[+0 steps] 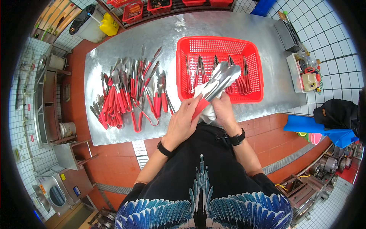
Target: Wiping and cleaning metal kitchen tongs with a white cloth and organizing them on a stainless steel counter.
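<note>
My left hand (183, 118) is closed on the red handles of metal kitchen tongs (211, 90), whose silver heads point up and to the right. Against the tongs my right hand (224, 110) holds a white cloth (208, 114). Whether one pair or more is held, I cannot tell. Just beyond both hands lies a red perforated plastic basket (218, 41), with several red-handled tongs (244, 83) standing side by side in it. A large loose pile of similar red-handled tongs (114, 97) covers the left part of the stainless steel table (154, 34).
A metal holder (286, 35) with long utensils and a white tray (294, 75) of bottles stand at the table's right edge. Behind the table, a rack carries red baskets (133, 13). A yellow jug (109, 25) is at the back left. Blue plastic (304, 123) lies right of the table.
</note>
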`<state>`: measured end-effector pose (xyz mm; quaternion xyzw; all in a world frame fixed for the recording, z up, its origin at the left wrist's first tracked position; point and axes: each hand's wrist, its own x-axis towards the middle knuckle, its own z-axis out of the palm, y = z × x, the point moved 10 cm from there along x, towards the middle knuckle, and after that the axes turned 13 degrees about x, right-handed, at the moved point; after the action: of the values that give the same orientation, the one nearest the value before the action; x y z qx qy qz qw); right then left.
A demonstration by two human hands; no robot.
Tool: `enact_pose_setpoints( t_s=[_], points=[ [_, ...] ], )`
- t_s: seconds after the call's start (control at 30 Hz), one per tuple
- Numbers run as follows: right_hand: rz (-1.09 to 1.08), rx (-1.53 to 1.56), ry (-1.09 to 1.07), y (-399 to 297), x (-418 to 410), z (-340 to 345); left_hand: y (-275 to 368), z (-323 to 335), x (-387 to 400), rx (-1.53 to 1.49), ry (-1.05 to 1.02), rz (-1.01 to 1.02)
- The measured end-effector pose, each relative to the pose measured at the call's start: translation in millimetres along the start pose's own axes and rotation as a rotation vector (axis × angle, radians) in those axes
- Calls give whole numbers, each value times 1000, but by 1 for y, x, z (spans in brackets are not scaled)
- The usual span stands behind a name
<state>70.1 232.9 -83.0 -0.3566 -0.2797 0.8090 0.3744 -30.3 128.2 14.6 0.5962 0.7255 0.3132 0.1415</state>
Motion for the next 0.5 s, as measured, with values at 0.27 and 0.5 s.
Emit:
enact_pose_setpoints(
  t_s=[0.27, 0.5],
  points=[
    [-101, 106, 87, -22, 19, -17, 2, 5, -1, 9, -121, 1],
    [-185, 40, 60, -61, 39, -40, -3, 4, -13, 9, -199, 9]
  ],
)
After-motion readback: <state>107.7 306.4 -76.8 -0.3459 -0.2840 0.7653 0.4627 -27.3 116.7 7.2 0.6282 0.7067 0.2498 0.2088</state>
